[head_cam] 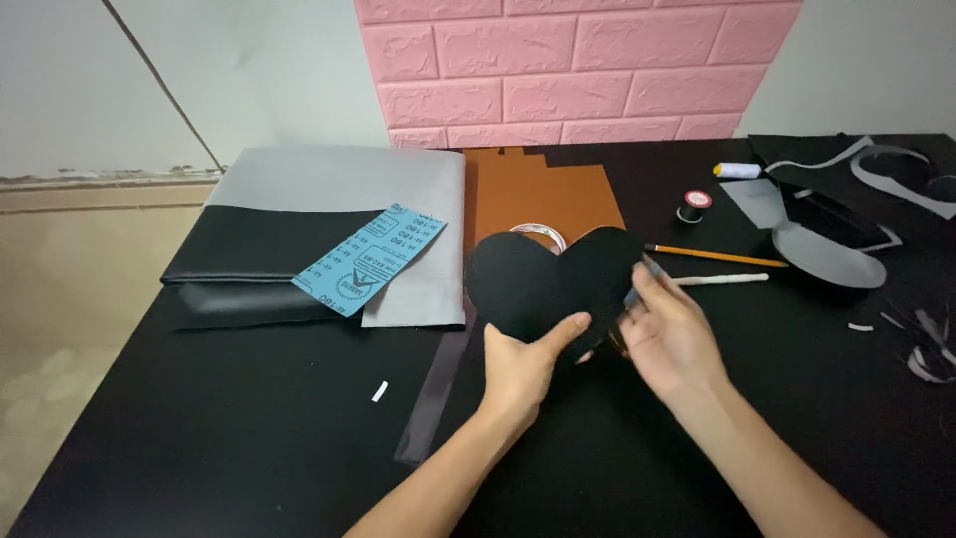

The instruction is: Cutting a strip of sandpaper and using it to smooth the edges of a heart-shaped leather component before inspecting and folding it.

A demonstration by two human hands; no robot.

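My left hand [523,364] holds up a black heart-shaped piece of sheet material [543,281] by its lower point, thumb pressed on the front. My right hand [669,334] pinches the heart's right edge, and a small grey strip [645,274] sticks up between its fingers. The heart hangs above the black table [249,428], in front of a brown sheet [543,199] and a roll of tape [543,236] that it partly hides.
Folded grey and black material [299,239] lies at the left with a blue sandpaper strip [368,259] on it. A pencil [712,256], a white pen [722,280], thread spools [695,204], grey cut pieces [827,254] and scraps [926,349] lie to the right. A pink brick-pattern panel [578,70] stands behind.
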